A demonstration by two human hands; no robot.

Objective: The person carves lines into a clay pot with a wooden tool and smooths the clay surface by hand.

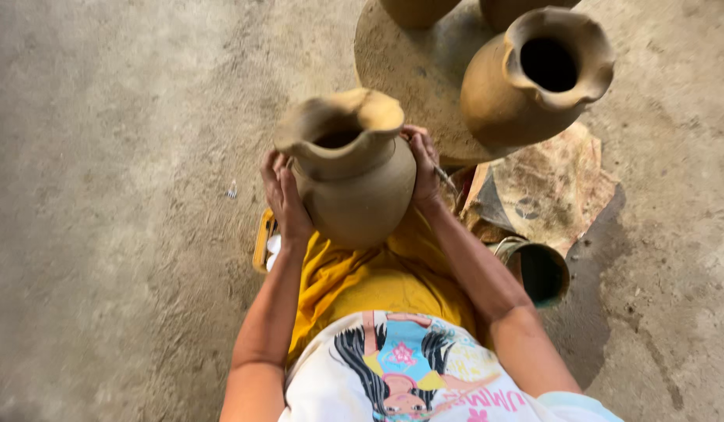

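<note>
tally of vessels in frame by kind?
Clay pots: 4, one held, one on the round board, two cut off at the top edge
Metal can: 1
Total: 5
</note>
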